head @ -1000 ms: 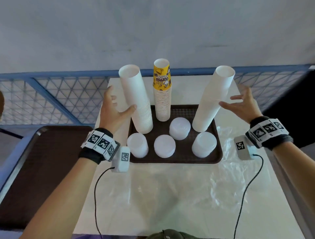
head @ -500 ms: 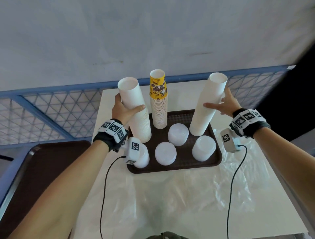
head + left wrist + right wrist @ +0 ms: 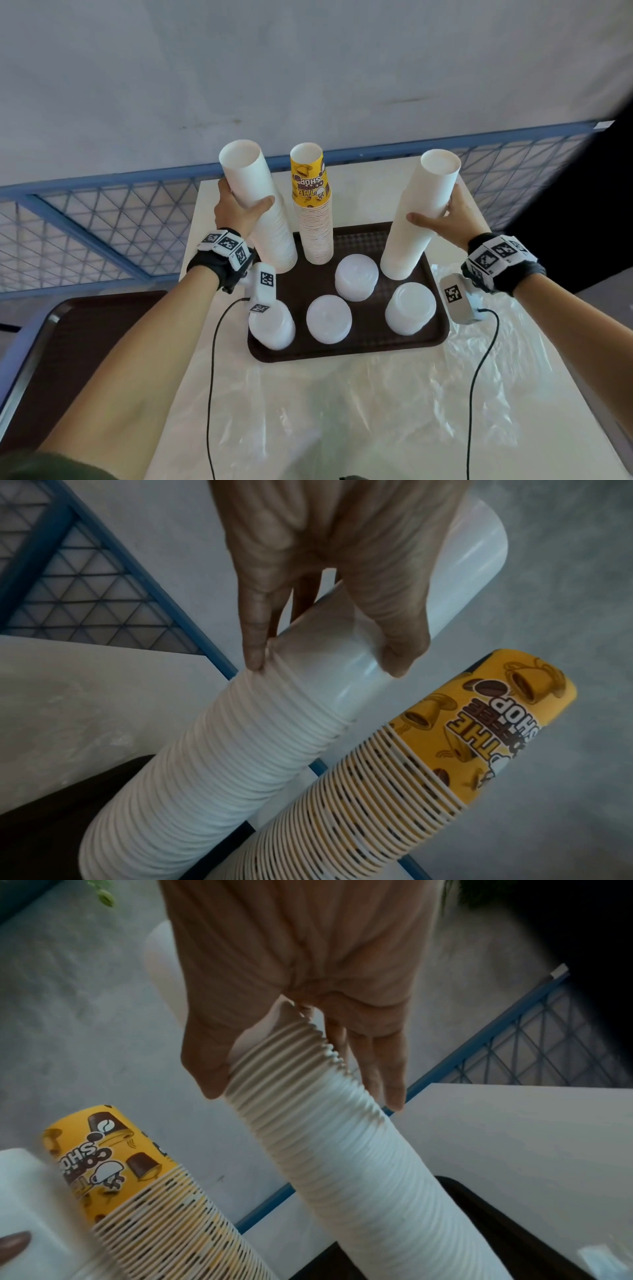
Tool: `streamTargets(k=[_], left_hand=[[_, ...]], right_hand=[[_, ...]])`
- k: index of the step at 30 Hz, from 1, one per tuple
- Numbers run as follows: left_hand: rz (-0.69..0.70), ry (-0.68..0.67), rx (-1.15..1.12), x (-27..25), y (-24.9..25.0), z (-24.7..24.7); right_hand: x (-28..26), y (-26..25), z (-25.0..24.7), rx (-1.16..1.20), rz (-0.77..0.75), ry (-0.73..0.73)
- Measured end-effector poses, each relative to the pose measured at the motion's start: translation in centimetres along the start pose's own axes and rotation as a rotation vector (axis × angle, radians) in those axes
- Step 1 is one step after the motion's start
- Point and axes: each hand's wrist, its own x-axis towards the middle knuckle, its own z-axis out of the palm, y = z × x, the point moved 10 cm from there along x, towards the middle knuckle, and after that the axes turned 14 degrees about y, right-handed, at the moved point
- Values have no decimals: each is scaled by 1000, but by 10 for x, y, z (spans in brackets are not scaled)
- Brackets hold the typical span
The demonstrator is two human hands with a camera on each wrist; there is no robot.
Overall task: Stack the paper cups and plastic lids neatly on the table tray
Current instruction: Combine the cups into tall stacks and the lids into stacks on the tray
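Note:
Three tall stacks of upturned paper cups stand at the back of the dark brown tray (image 3: 363, 349). My left hand (image 3: 236, 209) grips the left white cup stack (image 3: 263, 219) (image 3: 219, 750) near its top, thumb in front and fingers behind. My right hand (image 3: 442, 219) grips the right white cup stack (image 3: 414, 222) (image 3: 342, 1150) at about mid-height, thumb in front. Between them stands the yellow printed cup stack (image 3: 313, 212) (image 3: 428, 750) (image 3: 143, 1191), untouched. Several stacks of white plastic lids (image 3: 329, 323) sit on the tray's front half.
The tray rests on a white table (image 3: 359, 428) covered with crinkled clear plastic sheet (image 3: 428, 394). A second dark tray (image 3: 68, 342) lies at the lower left. A blue mesh railing (image 3: 102, 222) runs behind the table. Wrist-camera cables hang over the table.
Both hands have gone from hovering spread beside the outer white stacks to gripping them. The head view has pulled back and tilted up.

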Motion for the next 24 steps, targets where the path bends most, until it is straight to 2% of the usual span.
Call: streamTargets(k=[7, 10, 12, 13, 15, 17, 20, 22, 24], left_hand=[[13, -36, -5, -2, -6, 3], [-1, 136, -40, -18, -12, -21], [26, 269, -155, -44, -5, -38], [56, 274, -223, -59, 3, -39], [116, 137, -316, -86, 21, -18], [75, -150, -345, -109, 36, 26], [-238, -572, -302, -138, 44, 109], [-490, -708, -324, -149, 48, 154], [-659, -774, -304, -150, 45, 194]], right_hand=[[1, 9, 9, 84, 11, -19], [4, 19, 3, 120, 14, 11], [4, 26, -5, 160, 31, 22], [4, 33, -10, 200, 51, 33], [4, 49, -23, 313, 116, 62], [4, 62, -36, 410, 159, 99], [7, 95, -52, 529, 267, 151], [6, 112, -60, 561, 324, 179], [5, 124, -65, 599, 351, 190]])
